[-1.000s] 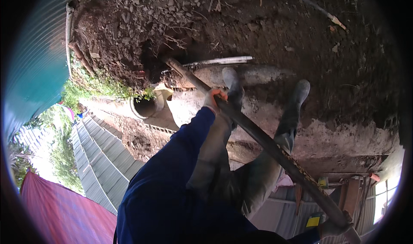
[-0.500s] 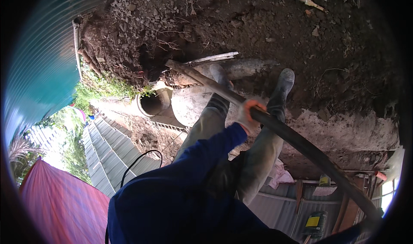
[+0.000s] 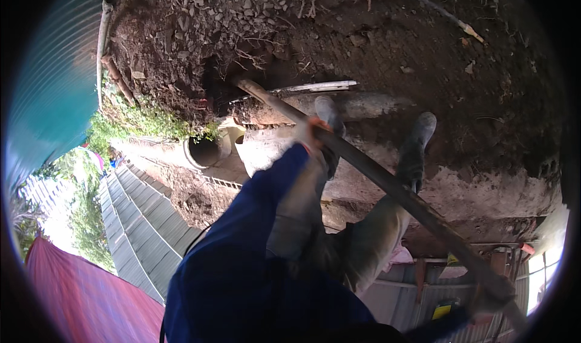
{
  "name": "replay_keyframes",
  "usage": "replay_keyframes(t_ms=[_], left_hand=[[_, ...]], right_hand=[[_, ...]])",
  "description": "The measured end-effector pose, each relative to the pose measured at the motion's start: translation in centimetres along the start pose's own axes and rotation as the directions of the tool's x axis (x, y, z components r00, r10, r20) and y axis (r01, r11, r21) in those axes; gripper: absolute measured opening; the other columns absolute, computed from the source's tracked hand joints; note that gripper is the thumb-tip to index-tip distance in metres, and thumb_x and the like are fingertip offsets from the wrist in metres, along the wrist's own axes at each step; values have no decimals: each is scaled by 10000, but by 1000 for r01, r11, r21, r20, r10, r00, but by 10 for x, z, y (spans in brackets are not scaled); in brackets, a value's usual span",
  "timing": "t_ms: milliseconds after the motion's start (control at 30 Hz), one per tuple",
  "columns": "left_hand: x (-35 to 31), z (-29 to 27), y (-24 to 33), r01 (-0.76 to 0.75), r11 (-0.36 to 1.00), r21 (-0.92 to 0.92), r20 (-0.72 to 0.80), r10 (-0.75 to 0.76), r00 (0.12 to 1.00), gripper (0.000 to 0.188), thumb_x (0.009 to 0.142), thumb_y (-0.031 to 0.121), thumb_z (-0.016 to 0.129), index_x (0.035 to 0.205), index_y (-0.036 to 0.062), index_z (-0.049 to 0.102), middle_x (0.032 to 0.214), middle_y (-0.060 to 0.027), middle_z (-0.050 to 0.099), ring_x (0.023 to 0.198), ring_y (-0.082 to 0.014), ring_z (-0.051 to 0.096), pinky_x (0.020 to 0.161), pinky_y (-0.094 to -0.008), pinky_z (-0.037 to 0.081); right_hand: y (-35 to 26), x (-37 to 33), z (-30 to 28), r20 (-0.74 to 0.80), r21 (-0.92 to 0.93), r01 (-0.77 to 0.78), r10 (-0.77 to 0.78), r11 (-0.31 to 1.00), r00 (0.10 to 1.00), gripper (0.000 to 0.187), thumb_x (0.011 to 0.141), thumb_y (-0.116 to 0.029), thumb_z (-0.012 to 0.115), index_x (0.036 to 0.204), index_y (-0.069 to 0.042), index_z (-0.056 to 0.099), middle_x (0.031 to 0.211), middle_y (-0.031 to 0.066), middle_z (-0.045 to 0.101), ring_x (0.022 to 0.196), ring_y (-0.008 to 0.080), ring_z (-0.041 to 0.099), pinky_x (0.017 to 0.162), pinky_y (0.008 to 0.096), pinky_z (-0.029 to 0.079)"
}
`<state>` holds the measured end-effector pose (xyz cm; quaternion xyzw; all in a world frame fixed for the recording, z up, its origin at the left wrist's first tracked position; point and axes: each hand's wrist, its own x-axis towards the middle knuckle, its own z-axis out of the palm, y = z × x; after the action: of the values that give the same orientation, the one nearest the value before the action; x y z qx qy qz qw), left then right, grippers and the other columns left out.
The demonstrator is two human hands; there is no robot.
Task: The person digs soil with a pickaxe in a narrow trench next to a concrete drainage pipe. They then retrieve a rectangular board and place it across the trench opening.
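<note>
A person standing in a dug trench drives a long wooden-handled digging tool (image 3: 369,173) into the root-laced soil bank (image 3: 200,58), its working end buried in the dark cavity where the earth has been cut away. The left hand (image 3: 310,132), on a blue-sleeved arm, is closed around the shaft about midway along; the right hand (image 3: 493,291), near the lower right rim, is wrapped around the butt end, though the fisheye blur there hides the fingers. The handle runs diagonally across the view, from the bank down past both grey boots (image 3: 417,146), which stand on a pale concrete pipe (image 3: 260,152) lying along the trench floor. A second pipe's open mouth (image 3: 203,151) shows just beside it, and a thin white conduit (image 3: 315,87) lies close above the tool's head. The shaft looks stiff, rough and fairly heavy, weighted toward its hidden head, so a wide two-handed hold of this kind, one hand at mid-length and one at the end, seems the surest grip. A corrugated roof (image 3: 139,222) and teal fence (image 3: 54,89) border the left.
</note>
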<state>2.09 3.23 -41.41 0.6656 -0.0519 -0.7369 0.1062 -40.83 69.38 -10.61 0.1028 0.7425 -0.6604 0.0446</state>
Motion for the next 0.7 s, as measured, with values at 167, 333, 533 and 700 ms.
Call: replay_keyframes(t_ms=[167, 333, 533, 700], left_hand=[[46, -112, 51, -47, 999, -2, -248, 45, 968, 111, 881, 124, 697, 881, 68, 602, 772, -100, 616, 710, -277, 619, 781, -465, 611], [21, -103, 68, -165, 986, 20, -143, 167, 976, 125, 883, 124, 722, 903, 67, 613, 776, -84, 631, 733, -275, 650, 826, -441, 635], [38, -89, 71, -118, 991, -57, -142, 109, 984, 140, 882, 145, 731, 839, 85, 612, 775, -66, 657, 735, -268, 674, 746, -412, 606], [33, -39, -18, -99, 994, 37, -97, 102, 990, 161, 879, 205, 739, 845, 92, 629, 769, -70, 661, 742, -261, 678, 742, -416, 597]], right_hand=[[-73, -150, 120, -130, -112, 23, -38, 993, 991, 426, 1084, -399, 476, 1002, -9, 627, 992, 153, 679, 946, 296, 679, 965, 474, 537], [-98, -149, 200, -323, -436, 370, -526, 821, 787, 375, 1004, -469, 631, 916, -106, 666, 795, 84, 653, 718, 263, 708, 631, 409, 612], [-88, -120, 210, -226, -18, 231, -229, 973, 947, 277, 1052, -326, 562, 1201, -127, 686, 889, 76, 692, 777, 220, 727, 652, 391, 630], [-53, -11, 88, -263, -16, 97, -98, 995, 960, 293, 1054, -350, 552, 1131, -104, 691, 887, 65, 697, 818, 230, 718, 722, 406, 618]])
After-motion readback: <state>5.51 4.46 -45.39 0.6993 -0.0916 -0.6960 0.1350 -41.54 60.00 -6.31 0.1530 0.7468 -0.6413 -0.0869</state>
